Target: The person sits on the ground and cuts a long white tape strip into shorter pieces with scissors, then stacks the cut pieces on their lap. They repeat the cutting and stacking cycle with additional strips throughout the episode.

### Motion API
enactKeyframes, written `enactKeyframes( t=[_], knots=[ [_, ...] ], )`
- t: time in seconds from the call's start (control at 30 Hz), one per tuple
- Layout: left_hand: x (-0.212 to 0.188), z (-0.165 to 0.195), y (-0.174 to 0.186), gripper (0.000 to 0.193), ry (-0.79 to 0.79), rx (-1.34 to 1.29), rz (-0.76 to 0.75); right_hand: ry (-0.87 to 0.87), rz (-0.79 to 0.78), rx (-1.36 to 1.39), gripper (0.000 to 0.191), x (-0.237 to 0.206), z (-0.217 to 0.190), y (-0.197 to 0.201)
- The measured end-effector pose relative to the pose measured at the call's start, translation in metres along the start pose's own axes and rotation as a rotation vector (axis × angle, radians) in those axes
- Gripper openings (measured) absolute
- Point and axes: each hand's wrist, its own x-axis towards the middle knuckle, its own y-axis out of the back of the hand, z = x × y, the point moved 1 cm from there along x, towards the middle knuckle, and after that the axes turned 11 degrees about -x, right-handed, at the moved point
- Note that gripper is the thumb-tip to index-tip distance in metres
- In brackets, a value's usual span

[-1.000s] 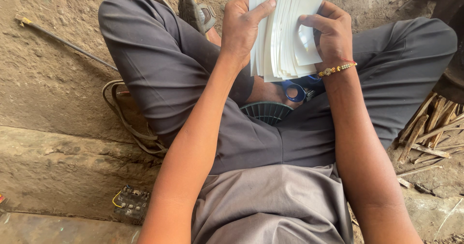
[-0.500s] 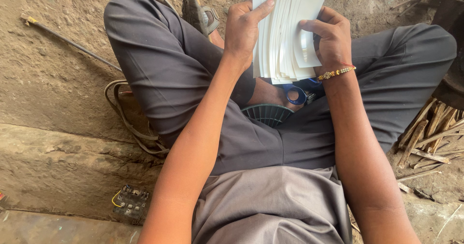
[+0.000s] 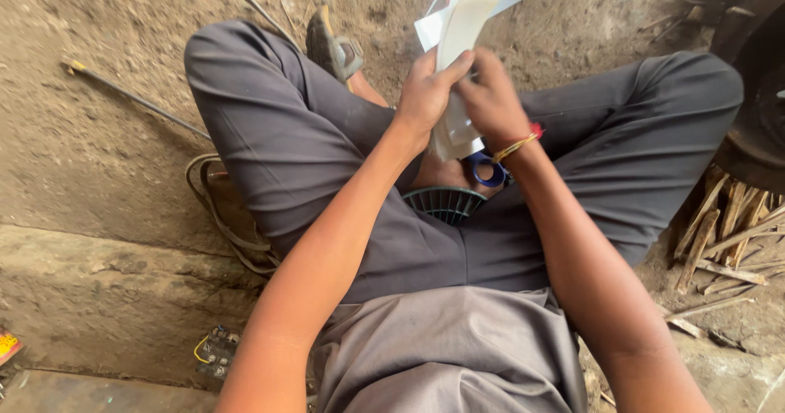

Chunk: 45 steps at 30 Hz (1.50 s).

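Sitting cross-legged on the rough dirt floor [image 3: 98, 168] in smooth grey trousers [image 3: 270, 159], the person lifts a thin white paper stack [image 3: 458, 45] above the lap. Its long axis runs up and away toward the far edge. Left hand [image 3: 425, 94] and right hand [image 3: 491, 102], equally near, pinch its lower end together.

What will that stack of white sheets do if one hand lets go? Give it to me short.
Probably floppy: the white sheets already bend and fan above the left hand and right hand. They look thin and light for their size, so loose ones might slide apart. The edges would likely crease rather than break.
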Motion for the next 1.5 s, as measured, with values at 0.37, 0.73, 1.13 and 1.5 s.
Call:
enactKeyframes(
  t=[0.37, 0.73, 1.13, 1.5],
  knots=[
    [0.017, 0.03, 0.018, 0.034, 0.009, -0.458, -0.069, -0.329, -0.336, 0.26, 0.034, -0.007, -0.003, -0.001],
    [0.022, 0.026, 0.027, 0.034, 0.01, -0.072, 0.15, 0.08, -0.051, -0.498, 0.046, -0.007, -0.065, 0.001],
    [-0.016, 0.032, -0.01, 0.023, 0.203, 0.054, -0.166, 0.307, 0.033, -0.4, 0.091, -0.016, -0.092, 0.059],
    [-0.024, 0.036, -0.018, 0.027, 0.202, 0.119, -0.127, 0.333, 0.02, -0.437, 0.113, -0.016, -0.103, 0.059]
  ],
)
